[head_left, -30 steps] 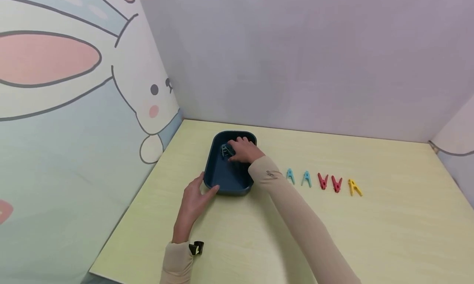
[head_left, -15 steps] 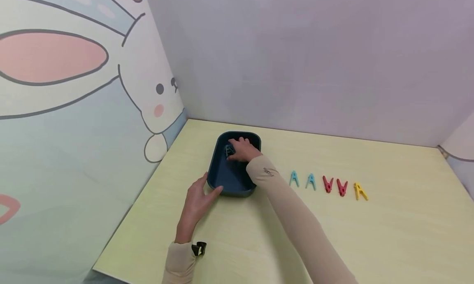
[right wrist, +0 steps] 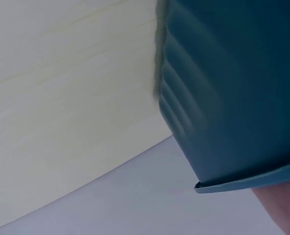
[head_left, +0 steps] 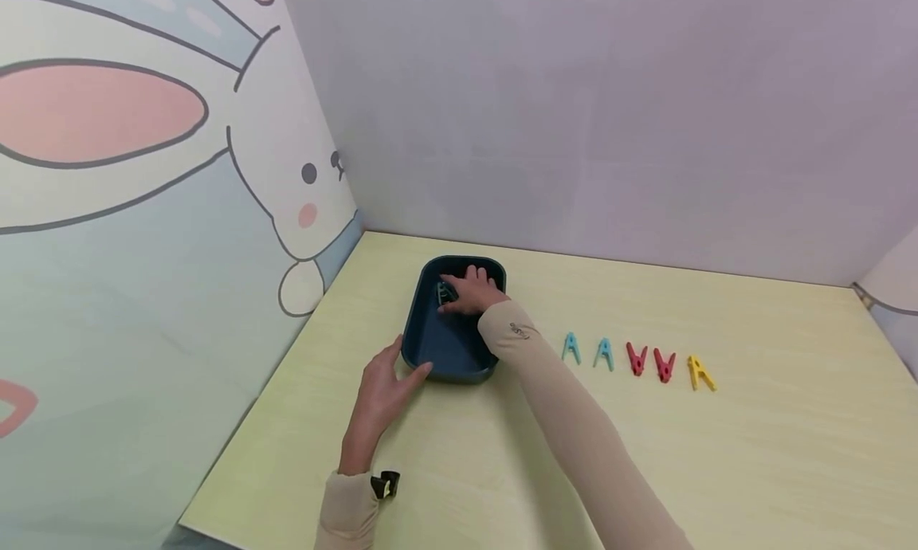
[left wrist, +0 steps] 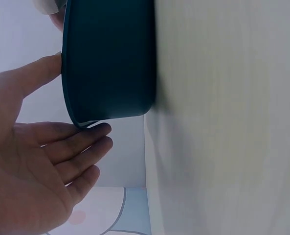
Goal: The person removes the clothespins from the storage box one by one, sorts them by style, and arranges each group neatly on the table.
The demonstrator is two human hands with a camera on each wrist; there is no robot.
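A dark blue bin [head_left: 450,347] stands on the table in the head view. My left hand [head_left: 380,390] is at its near left corner, thumb touching the rim and the other fingers along the side. In the left wrist view these fingers [left wrist: 81,156] are nearly straight. My right hand [head_left: 473,292] reaches inside the bin, thumb and index finger apart on either side of a dark clothespin [head_left: 443,294], partly hidden between them. Only the outer wall of the bin [right wrist: 233,98] and a bit of skin below its rim show in the right wrist view.
In a row to the right of the bin lie two light blue clothespins [head_left: 604,353], two red clothespins [head_left: 664,366] and a yellow clothespin [head_left: 700,372]. The table [head_left: 774,422] meets a plain wall behind and a rabbit-printed wall [head_left: 215,311] at the left.
The right hand's thumb and index finger have shifted slightly, and the dark clothespin now sits further in between them. The left hand stays at the bin's corner; the view has shifted a little.
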